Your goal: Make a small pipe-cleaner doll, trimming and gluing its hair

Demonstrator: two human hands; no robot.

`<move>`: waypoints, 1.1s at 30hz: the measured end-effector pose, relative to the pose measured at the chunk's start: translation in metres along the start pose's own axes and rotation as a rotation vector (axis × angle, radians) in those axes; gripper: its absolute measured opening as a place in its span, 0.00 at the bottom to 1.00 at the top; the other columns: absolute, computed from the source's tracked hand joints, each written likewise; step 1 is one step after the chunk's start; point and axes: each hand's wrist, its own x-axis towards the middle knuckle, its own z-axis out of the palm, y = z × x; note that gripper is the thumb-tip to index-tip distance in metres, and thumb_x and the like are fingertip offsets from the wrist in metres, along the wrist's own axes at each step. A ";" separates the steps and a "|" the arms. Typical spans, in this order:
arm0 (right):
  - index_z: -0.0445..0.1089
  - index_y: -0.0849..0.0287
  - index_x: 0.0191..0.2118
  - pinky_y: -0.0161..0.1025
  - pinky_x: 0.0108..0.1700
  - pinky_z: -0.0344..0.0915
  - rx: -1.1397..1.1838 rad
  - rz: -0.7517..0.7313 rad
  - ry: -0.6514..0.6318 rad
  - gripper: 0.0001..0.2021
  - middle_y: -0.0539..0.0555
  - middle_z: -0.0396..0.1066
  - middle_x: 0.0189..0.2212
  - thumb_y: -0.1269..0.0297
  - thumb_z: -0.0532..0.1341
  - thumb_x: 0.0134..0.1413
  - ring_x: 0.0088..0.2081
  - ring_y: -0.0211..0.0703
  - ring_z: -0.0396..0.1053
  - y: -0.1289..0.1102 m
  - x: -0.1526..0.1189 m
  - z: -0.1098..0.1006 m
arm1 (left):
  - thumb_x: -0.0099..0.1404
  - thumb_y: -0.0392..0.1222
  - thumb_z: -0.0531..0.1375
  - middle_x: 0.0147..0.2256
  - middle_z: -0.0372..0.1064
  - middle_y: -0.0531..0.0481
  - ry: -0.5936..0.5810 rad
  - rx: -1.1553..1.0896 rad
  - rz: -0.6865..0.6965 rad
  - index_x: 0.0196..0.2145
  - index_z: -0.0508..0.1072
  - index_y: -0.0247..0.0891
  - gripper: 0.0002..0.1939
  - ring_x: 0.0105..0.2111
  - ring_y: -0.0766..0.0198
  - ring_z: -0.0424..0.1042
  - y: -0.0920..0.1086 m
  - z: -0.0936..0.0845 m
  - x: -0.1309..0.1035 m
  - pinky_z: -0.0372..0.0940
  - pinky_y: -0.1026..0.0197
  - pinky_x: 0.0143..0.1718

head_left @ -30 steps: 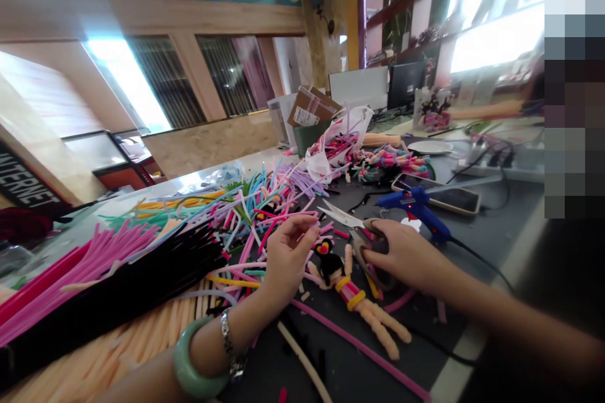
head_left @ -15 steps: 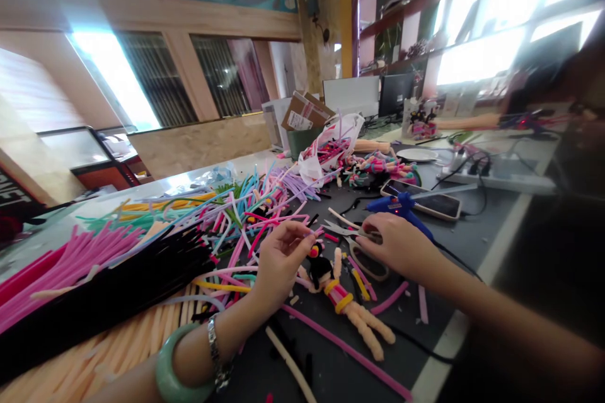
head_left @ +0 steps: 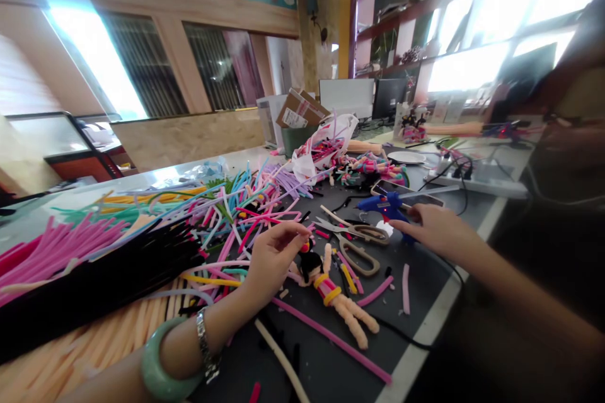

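My left hand [head_left: 274,258], with a green bangle and a metal bracelet on its wrist, has its thumb and fingertips pinched together. Whatever it pinches is too small to make out. Just below those fingertips a red and yellow piece adjoins the black hair of a pipe-cleaner doll [head_left: 328,289], which lies on its back in a pink top with yellow bands. My right hand [head_left: 437,230] has thumb and fingers around the handle of a blue hot glue gun [head_left: 385,203] lying on the table. Between the hands, scissors [head_left: 362,242] lie with blades apart.
Bundles of pink [head_left: 80,239], black [head_left: 118,271] and peach pipe cleaners [head_left: 113,340] lie at left. Beyond are a tangled pile [head_left: 246,195] and a plastic bag [head_left: 307,160]. A phone [head_left: 382,187] lies behind the glue gun; a power strip [head_left: 486,184] with cables is at right.
My right hand has left the scissors and moved right to the glue gun's handle. My left hand keeps its pinch by the doll's head. The view has shifted slightly.
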 end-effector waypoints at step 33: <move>0.74 0.60 0.28 0.36 0.22 0.62 0.720 -0.134 -0.364 0.16 0.49 0.67 0.17 0.50 0.68 0.40 0.19 0.39 0.63 -0.045 -0.040 -0.045 | 0.60 0.36 0.58 0.32 0.70 0.51 0.023 0.046 -0.071 0.32 0.72 0.37 0.03 0.31 0.65 0.70 0.000 0.001 -0.003 0.65 0.64 0.35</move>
